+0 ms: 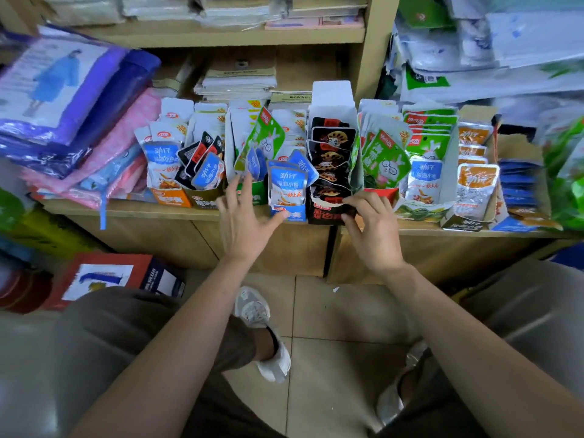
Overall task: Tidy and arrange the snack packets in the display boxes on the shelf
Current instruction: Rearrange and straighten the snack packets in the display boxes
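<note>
Black display box (328, 216), at the shelf's (126, 210) front edge, is pinched at its torn lip by the right hand's (376, 235) fingers (354, 202), seemingly to steady it, while the left hand's (243, 226) fingers (234, 191) spread beside the blue packets (286, 184), thumb touching their box.

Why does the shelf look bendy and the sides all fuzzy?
Head view: the wide-angle lens bows the shelf edge; the purple packs at left and green bags at right smear with blur; the blue snack packets mid-frame look sharp.
</note>
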